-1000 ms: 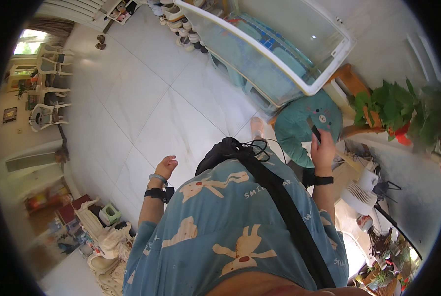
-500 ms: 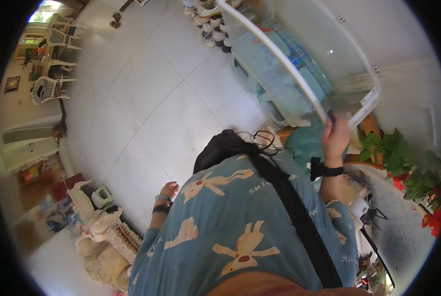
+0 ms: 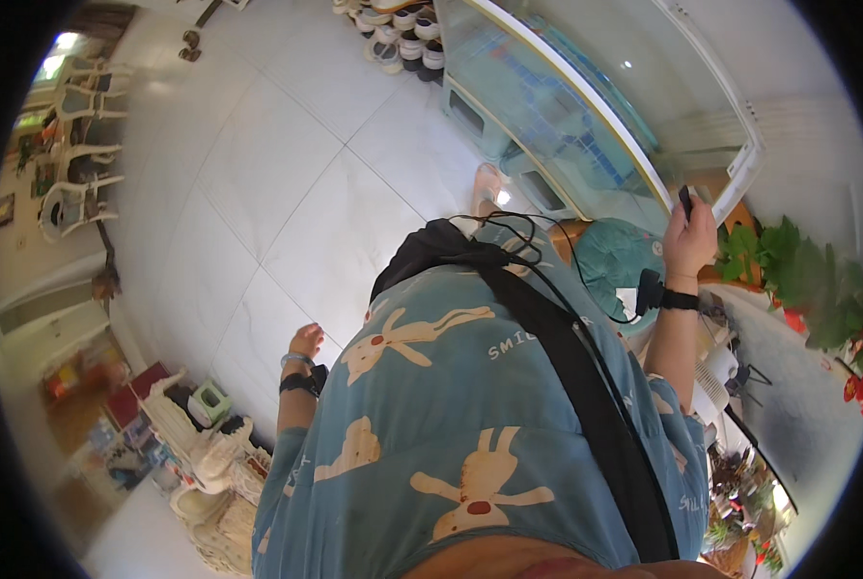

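Note:
My right hand (image 3: 690, 241) is closed at the near corner of a white-framed glass door (image 3: 586, 92), with the fingers around a small black handle (image 3: 684, 201). The door stands at a slant, and blue shapes show through its pane. A black strap with a small device (image 3: 650, 289) sits on my right wrist. My left hand (image 3: 306, 340) hangs at my left side over the floor, fingers loosely bent, nothing seen in it. It wears a bracelet and a black wrist strap (image 3: 301, 383).
Light blue plastic stools (image 3: 470, 116) stand below the door, beside stacked shoes (image 3: 412, 39). A teal round cushion (image 3: 617, 265) lies near my right forearm. A leafy plant (image 3: 808, 280) with red flowers is at right. White carved furniture (image 3: 209, 454) stands at left. Black cables (image 3: 523, 232) loop before my waist.
My right hand and the door's near corner sit farther right in the picture. My left hand sits a little farther left and higher. My foot has come into sight beside the stools.

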A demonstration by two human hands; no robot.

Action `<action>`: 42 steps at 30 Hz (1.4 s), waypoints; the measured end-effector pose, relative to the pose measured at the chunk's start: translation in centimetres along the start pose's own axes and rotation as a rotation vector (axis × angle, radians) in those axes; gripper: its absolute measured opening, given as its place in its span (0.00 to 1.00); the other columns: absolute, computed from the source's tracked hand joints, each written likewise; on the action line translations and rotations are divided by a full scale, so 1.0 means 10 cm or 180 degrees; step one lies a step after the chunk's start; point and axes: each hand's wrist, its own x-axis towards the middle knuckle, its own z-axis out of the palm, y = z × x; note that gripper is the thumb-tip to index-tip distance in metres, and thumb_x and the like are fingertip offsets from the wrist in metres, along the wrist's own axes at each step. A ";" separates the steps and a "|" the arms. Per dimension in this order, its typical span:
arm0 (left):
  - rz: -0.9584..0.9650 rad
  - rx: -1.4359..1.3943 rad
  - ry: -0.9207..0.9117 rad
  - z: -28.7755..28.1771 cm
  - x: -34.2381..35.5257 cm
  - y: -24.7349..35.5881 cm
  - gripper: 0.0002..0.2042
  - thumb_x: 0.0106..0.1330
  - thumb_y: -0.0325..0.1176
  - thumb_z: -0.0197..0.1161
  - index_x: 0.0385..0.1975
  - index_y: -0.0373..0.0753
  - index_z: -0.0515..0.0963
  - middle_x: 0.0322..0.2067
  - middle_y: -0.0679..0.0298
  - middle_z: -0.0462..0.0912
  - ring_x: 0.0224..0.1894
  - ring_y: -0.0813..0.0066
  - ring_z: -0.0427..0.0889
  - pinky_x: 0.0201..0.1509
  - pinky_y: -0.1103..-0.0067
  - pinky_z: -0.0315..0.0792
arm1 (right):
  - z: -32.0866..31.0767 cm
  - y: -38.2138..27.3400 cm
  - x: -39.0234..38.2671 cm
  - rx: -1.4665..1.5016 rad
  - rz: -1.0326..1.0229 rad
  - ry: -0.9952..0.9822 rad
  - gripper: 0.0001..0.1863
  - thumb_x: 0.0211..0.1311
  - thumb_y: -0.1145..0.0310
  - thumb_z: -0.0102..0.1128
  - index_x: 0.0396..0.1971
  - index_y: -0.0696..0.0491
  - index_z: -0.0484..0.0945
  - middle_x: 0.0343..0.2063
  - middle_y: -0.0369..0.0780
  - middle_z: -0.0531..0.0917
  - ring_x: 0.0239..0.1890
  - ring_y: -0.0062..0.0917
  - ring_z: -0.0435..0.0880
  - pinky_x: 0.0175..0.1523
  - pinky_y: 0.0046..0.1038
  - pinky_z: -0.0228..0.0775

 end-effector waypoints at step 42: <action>0.1491 0.1957 -0.0418 -0.28 0.19 -0.14 0.14 0.53 0.36 0.52 0.38 0.37 0.70 0.35 0.61 0.75 0.36 0.68 0.74 0.37 0.76 0.68 | -0.03 -0.04 -0.03 -0.0182 0.0180 0.0003 0.08 0.44 0.70 0.51 0.27 0.55 0.70 0.23 0.42 0.73 0.27 0.37 0.71 0.31 0.32 0.63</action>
